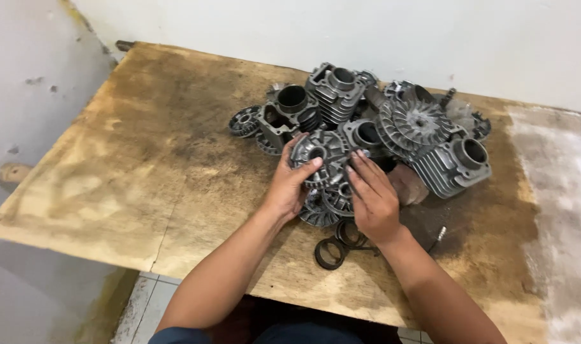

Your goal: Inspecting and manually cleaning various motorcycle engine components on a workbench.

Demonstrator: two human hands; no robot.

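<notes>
While both hands work at the near edge of the pile, the left hand [289,185] closes its thumb and fingers on a round grey metal cover [321,159], and the right hand [372,197] lies flat with fingers spread on the same piece. That cover sits at the front of the heap of finned cylinders [453,167], beside a fan-bladed pulley [414,122]. Most parts look unsorted; only dark rings [332,252] lie loose near the front edge. Plenty of bare plywood surface [144,159] opens to the left, while the wall [430,38] crowds the back.
</notes>
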